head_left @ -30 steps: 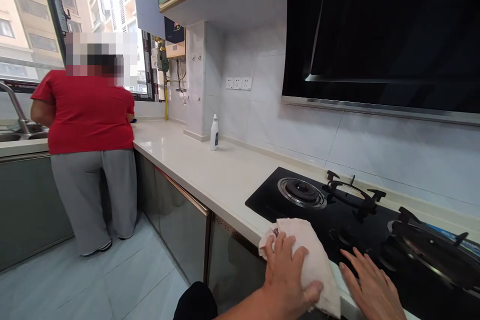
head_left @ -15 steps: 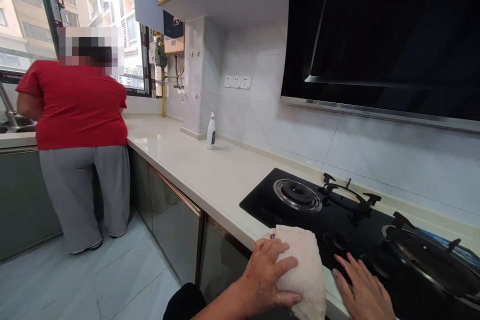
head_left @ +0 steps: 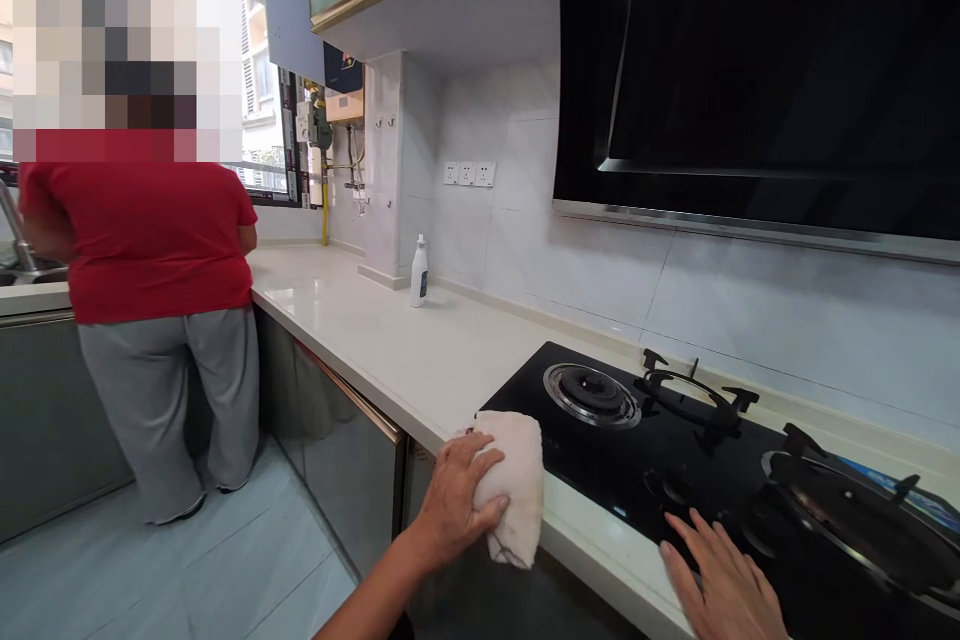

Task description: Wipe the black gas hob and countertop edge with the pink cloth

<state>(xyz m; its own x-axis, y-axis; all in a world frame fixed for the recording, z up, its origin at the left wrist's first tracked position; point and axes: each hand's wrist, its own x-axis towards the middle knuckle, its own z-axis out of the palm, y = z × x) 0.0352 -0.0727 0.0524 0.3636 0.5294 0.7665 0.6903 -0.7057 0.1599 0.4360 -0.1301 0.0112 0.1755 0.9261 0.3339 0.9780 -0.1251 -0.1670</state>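
My left hand point(head_left: 459, 495) grips a folded white cloth point(head_left: 516, 480) at the front left corner of the black gas cooktop point(head_left: 637, 455). The cloth lies over the cooktop's edge and the pale counter rim, and its lower end hangs past the front. My right hand point(head_left: 724, 575) rests on the cooktop's front part with fingers stretched and spread, near the control knobs point(head_left: 675, 488). It holds nothing. The left burner point(head_left: 592, 392) shows without its pan support. That black pan support point(head_left: 694, 395) sits at the back middle of the cooktop.
A white bottle point(head_left: 418, 272) stands on the counter point(head_left: 352, 320) by the wall. The black range hood point(head_left: 750, 70) overhangs the cooktop. At the far left a person in a red shirt point(head_left: 157, 240) faces the window beside the sink point(head_left: 34, 270). A round dark burner point(head_left: 862, 520) lies at right.
My left hand has moved left with the cloth, from the cooktop's front middle to its left corner. The right hand has stayed nearly in place. The camera view has tilted slightly.
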